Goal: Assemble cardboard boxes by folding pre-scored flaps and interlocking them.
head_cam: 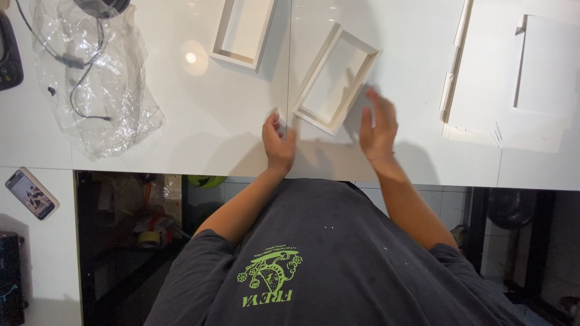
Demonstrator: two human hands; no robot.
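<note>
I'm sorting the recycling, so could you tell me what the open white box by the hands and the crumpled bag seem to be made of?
The open white box looks like matte paperboard: thin straight walls, sharp folded corners, no shine. The crumpled bag seems thin clear plastic film: see-through, wrinkled, with glossy highlights, a cable visible through it. The left hand and right hand hover beside the box.

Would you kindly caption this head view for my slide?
Both hands, left hand and right hand, flank an open white box tray on a white table.
</note>
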